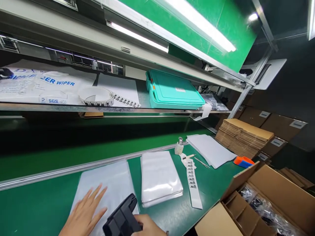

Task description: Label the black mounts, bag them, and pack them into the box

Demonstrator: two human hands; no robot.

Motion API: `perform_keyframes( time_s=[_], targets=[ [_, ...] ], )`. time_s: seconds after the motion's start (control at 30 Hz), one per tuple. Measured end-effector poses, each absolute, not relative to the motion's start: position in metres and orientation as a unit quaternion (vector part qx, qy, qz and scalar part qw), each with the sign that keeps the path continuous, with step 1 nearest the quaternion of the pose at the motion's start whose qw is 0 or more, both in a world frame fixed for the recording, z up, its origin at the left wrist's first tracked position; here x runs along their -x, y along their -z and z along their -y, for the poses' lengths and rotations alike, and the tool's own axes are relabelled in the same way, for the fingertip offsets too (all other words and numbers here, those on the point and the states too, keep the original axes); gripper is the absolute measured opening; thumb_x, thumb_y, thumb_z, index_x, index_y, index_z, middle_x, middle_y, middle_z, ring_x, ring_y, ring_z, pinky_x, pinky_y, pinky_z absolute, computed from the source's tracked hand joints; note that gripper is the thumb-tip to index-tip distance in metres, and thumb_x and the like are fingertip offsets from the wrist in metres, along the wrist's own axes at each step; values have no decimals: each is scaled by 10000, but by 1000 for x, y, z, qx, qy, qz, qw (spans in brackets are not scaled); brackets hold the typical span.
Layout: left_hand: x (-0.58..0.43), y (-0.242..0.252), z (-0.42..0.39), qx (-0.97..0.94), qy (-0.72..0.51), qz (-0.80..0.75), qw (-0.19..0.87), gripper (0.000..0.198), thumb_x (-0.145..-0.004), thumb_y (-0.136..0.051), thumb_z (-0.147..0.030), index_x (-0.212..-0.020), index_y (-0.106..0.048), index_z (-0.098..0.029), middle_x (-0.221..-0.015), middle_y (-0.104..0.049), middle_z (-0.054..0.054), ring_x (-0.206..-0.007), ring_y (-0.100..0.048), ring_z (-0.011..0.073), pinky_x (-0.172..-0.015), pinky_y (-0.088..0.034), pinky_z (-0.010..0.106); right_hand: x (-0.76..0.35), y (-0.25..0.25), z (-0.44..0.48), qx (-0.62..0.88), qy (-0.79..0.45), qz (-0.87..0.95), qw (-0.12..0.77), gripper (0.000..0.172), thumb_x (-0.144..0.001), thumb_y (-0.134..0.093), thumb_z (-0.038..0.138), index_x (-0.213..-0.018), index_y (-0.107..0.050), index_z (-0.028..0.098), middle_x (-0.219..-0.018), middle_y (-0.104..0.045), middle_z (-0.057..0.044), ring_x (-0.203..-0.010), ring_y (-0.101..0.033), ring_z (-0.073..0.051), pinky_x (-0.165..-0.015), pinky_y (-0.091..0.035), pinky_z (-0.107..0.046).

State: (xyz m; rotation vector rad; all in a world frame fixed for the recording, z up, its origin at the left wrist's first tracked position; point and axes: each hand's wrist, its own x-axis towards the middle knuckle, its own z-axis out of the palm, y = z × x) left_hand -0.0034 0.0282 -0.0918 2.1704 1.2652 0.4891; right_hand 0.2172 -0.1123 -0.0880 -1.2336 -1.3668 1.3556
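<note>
My left hand (85,209) is open, fingers spread, at the clear plastic sheet or bag (108,177) lying on the green table; whether it presses on it I cannot tell. In my right hand (149,226) is a black device with a blocky, ridged body (123,216), held over the right edge of that plastic; its exact kind is not clear. Just right of it lies a neat stack of clear plastic bags (161,177). A strip of black-and-white labels (192,178) rests beyond the stack.
An open carton (268,203) with plastic-wrapped items stands at the lower right. Further back are a small pump bottle (179,147), tweezers (202,163), white sheets (209,149) and stacked flat cardboard (242,137). Above the table runs a shelf with a teal case (176,90).
</note>
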Motion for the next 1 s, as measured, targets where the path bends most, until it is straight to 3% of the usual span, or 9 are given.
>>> perform_keyframes(
  time_s=[0.1, 0.23, 0.37, 0.43, 0.5, 0.63, 0.73, 0.83, 1.0],
  targets=[
    [12, 113, -56, -852, -105, -479, 186, 723, -819, -374, -558, -1441, -454, -199, -1539, -337, 41, -1461, -216, 339, -1182, -81, 580, -232, 78, 115, 474, -570, 483, 465, 474, -532, -741, 667, -902, -742, 370, -830, -688, 47, -811, -649, -261, -731, -491, -355],
    [16, 109, -61, -838, -116, -492, 206, 723, -840, -350, -523, -1448, -432, -140, -1537, -349, 102, -1457, -235, 338, -1175, -133, 569, -244, 62, 119, 473, -552, 501, 469, 728, -530, -710, 753, -1038, -727, 232, -884, -700, -22, -820, -633, -264, -787, -490, -380],
    [6, 54, -13, -788, -166, -448, 390, 726, -865, -341, -592, -1433, -402, -143, -1419, -513, 163, -1320, -458, 318, -1105, -336, 474, -240, 34, 117, 533, -499, 586, 351, 768, -585, -721, 705, -1131, -685, 166, -1008, -719, -81, -876, -645, -295, -789, -499, -382],
    [-3, 31, 9, -770, -99, -331, 537, 704, -824, -459, -648, -1330, -501, -161, -1244, -633, 137, -1124, -591, 304, -971, -460, 411, -236, 20, 108, 516, -465, 666, 271, 667, -675, -736, 573, -1236, -635, 227, -1119, -704, -69, -958, -646, -298, -853, -485, -389],
    [-9, 20, 22, -747, -136, -335, 558, 667, -773, -562, -670, -1179, -575, -141, -1110, -657, 114, -992, -611, 285, -875, -483, 375, -233, 13, 96, 502, -457, 699, 224, 648, -711, -736, 525, -1283, -604, 251, -1112, -710, -69, -946, -656, -296, -846, -492, -397],
    [-1, 23, 37, -671, -242, -404, 572, 664, -782, -513, -724, -1068, -561, -128, -997, -623, 84, -919, -578, 253, -804, -456, 337, -237, 22, 87, 513, -485, 635, 313, 642, -799, -619, 614, -1318, -570, 241, -1168, -676, -100, -1022, -645, -273, -821, -522, -366],
    [11, 27, 42, -637, -317, -442, 546, 635, -799, -464, -734, -997, -552, -137, -925, -593, 56, -863, -556, 224, -776, -441, 316, -242, 38, 90, 581, -461, 561, 367, 585, -859, -468, 683, -1102, -682, 196, -879, -706, -96, -794, -660, -220, -665, -522, -319],
    [19, 26, 47, -647, -342, -457, 505, 616, -783, -495, -707, -1024, -553, -144, -889, -585, 42, -819, -549, 212, -745, -442, 309, -234, 52, 91, 591, -536, 478, 367, 623, -826, -437, 746, -865, -668, 168, -491, -547, 0, -415, -468, -126, -431, -384, -248],
    [21, 20, 65, -720, -315, -453, 421, 616, -698, -631, -572, -1158, -543, -173, -1028, -624, 80, -892, -586, 254, -844, -453, 376, -211, 58, 80, 573, -648, 344, 365, 515, -728, -577, 713, -764, -541, 201, -370, -326, 109, -332, -224, -61, -350, -209, -182]
  ],
)
